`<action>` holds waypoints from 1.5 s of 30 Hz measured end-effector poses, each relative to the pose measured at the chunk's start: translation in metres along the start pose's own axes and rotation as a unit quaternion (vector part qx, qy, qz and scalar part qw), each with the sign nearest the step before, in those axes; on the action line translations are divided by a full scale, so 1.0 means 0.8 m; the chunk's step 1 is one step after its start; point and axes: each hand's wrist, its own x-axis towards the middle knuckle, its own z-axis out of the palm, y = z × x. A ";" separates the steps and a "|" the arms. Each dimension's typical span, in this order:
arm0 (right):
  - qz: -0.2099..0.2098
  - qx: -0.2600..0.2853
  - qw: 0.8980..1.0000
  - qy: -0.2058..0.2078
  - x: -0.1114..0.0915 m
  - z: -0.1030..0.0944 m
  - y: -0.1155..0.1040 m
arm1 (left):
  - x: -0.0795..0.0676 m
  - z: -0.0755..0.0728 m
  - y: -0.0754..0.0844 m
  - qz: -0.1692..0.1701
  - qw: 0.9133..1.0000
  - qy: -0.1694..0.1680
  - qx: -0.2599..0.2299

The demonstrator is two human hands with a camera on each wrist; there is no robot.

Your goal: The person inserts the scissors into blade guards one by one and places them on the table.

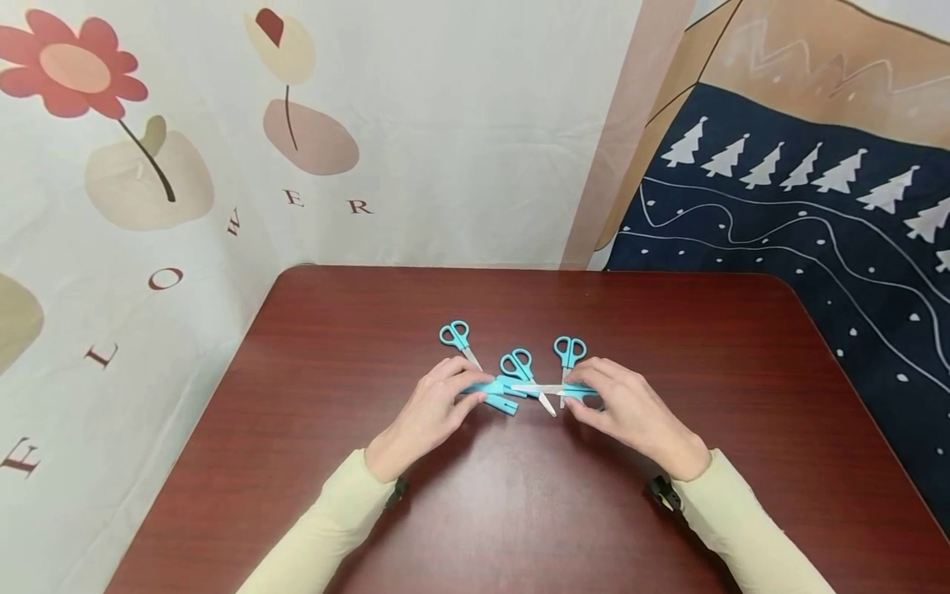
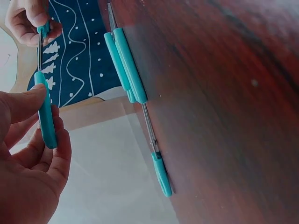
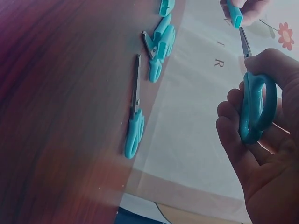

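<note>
My left hand [image 1: 434, 404] pinches a turquoise blade cover [image 2: 45, 112] between thumb and fingers. In my right hand [image 1: 631, 408] is a pair of scissors [image 3: 252, 102], held by its turquoise handle loops with the blades together. The blades point left, and their tip is right at the open end of the cover in both wrist views. Both hands are raised over the table, above more turquoise covers [image 1: 500, 404] and another pair of scissors [image 1: 517, 363] lying among them.
On the brown table [image 1: 490, 528], one pair of scissors [image 1: 454, 334] lies at the back left and another [image 1: 570, 352] behind my right hand. A printed pale cloth [image 1: 460, 148] hangs beyond the table, with a dark blue tree-patterned one [image 1: 742, 223] at the right.
</note>
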 end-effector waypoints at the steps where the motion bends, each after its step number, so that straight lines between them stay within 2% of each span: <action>1: -0.002 -0.002 1.000 0.002 0.000 0.001 0.000 | 0.001 0.001 0.000 0.001 1.000 0.000 0.002; 9: -0.022 0.000 1.000 0.015 0.002 0.005 0.000 | 0.002 0.003 0.002 0.004 1.000 0.001 0.009; 26: -0.015 -0.012 1.000 0.013 0.004 0.006 -0.001 | 0.004 0.006 0.004 0.004 1.000 -0.002 0.009; 45: -0.018 -0.010 1.000 0.011 0.007 0.009 -0.005 | 0.008 0.010 0.007 0.022 1.000 0.005 0.010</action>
